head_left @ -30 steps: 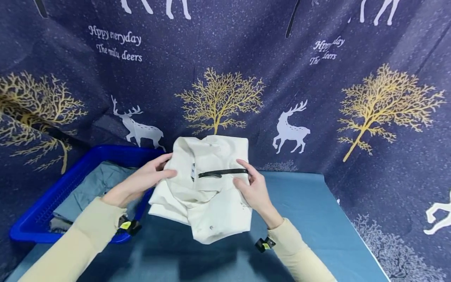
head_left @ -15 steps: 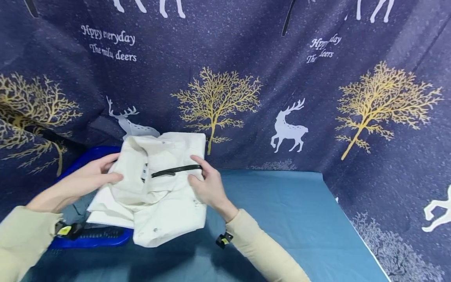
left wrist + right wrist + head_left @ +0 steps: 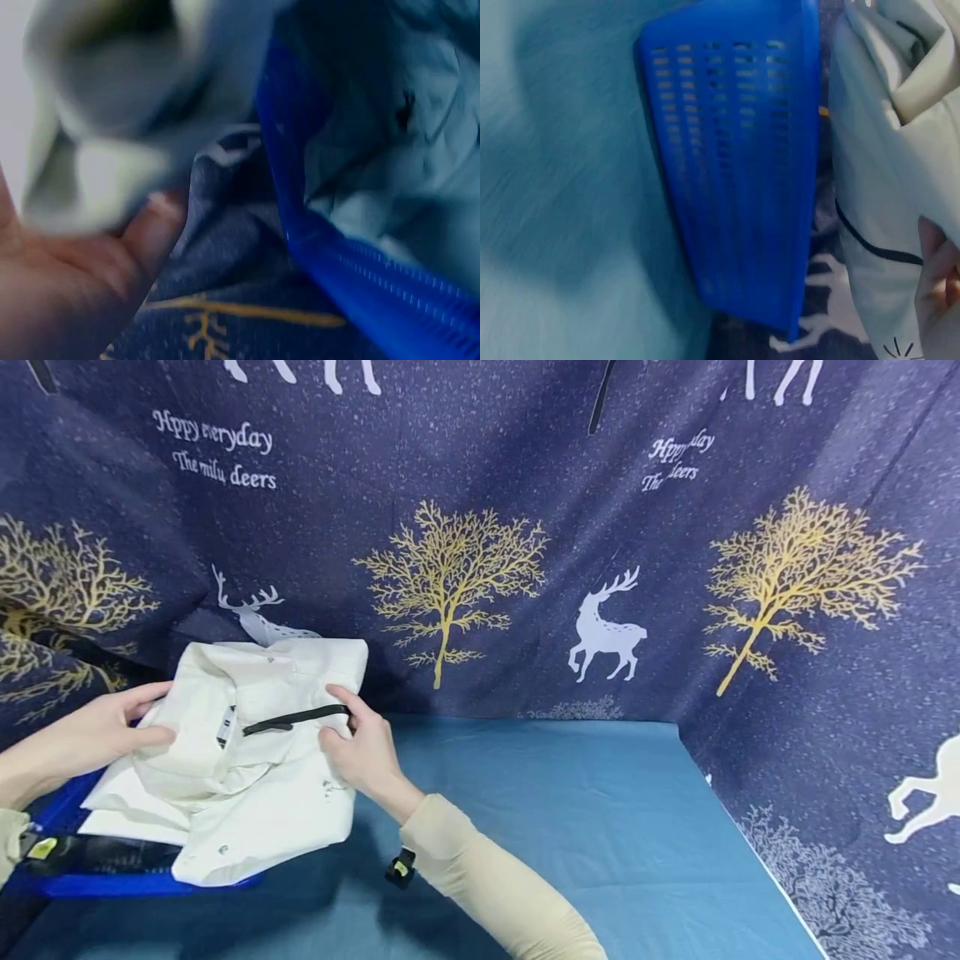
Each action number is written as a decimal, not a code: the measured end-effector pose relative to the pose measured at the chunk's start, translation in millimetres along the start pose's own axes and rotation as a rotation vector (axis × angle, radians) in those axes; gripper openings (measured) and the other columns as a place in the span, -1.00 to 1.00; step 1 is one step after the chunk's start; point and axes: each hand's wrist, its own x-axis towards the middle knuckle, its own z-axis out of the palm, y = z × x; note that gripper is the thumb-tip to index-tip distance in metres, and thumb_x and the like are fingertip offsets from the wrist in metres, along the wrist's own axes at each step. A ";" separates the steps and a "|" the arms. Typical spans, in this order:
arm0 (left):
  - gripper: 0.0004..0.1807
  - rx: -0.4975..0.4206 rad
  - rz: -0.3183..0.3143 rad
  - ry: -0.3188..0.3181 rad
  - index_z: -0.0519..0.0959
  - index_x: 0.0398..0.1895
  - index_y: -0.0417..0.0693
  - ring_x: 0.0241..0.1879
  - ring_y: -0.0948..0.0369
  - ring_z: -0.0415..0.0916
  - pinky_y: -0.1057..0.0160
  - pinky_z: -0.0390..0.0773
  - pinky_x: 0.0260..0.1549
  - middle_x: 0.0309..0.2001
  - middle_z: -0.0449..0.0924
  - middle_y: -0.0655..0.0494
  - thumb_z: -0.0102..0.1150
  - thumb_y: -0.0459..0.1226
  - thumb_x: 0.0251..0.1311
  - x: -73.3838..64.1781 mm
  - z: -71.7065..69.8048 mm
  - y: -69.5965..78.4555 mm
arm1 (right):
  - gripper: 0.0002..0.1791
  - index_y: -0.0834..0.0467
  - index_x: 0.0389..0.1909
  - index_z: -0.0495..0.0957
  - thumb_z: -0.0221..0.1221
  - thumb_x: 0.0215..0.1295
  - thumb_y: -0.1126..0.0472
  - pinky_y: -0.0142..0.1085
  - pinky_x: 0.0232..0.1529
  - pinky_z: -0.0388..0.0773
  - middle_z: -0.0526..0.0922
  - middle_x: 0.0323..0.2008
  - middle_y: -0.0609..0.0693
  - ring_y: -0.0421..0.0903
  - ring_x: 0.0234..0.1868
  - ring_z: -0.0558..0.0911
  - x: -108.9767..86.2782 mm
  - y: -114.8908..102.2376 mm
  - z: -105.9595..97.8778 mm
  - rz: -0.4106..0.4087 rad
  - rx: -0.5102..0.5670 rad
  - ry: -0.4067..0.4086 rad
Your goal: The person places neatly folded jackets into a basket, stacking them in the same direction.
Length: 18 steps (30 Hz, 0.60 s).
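A folded white garment (image 3: pixel 277 793) with a neck label, snap buttons and a black strap (image 3: pixel 300 717) is held up over the blue basket (image 3: pixel 142 885), covering most of it in the head view. My left hand (image 3: pixel 105 735) grips its left side, thumb on top. On the right side, my right hand (image 3: pixel 371 756) pinches the edge beside the strap. The right wrist view has the basket's slotted wall (image 3: pixel 735 187), with the garment (image 3: pixel 877 195) apart from it. Blue-grey cloth (image 3: pixel 405 187) lies inside the basket in the left wrist view.
A blue-green cloth (image 3: pixel 555 827) covers the table under the basket. Behind it hangs a dark blue curtain (image 3: pixel 480 460) printed with deer and gold trees. Small black devices are strapped at both wrists, the right one (image 3: pixel 401 867) below the cuff.
Both hands have carried the white garment leftward from the middle of the table to above the basket. The grip on each side looks the same. The view has shifted slightly.
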 end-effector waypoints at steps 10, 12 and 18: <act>-0.15 0.090 -0.031 0.043 -0.14 0.41 -0.60 0.08 -0.46 0.30 -0.09 0.49 -0.15 0.17 0.16 -0.73 0.12 -0.32 0.29 12.3 -14.8 -28.7 | -0.28 -0.29 0.32 0.41 0.20 0.11 0.26 -0.50 -0.46 0.38 0.37 -0.72 -0.19 -0.24 -0.55 0.41 10.4 -13.0 41.9 0.095 -0.112 -0.012; -0.17 0.108 -0.032 0.045 -0.11 0.40 -0.61 0.07 -0.45 0.31 -0.03 0.51 -0.18 0.17 0.18 -0.72 0.12 -0.33 0.28 14.9 -16.5 -35.2 | -0.27 -0.26 0.34 0.40 0.21 0.11 0.25 -0.52 -0.37 0.40 0.46 -0.66 -0.18 -0.24 -0.47 0.45 10.7 -14.7 50.3 0.104 -0.145 -0.024; -0.23 0.113 0.002 -0.009 -0.01 0.38 -0.63 0.17 -0.47 0.19 -0.09 0.44 -0.05 0.22 0.10 -0.71 0.12 -0.36 0.27 21.2 -15.0 -51.0 | -0.25 -0.20 0.40 0.34 0.23 0.13 0.22 -0.52 -0.17 0.45 0.68 -0.09 -0.15 -0.29 -0.25 0.54 8.0 -14.1 75.2 0.152 -0.201 -0.103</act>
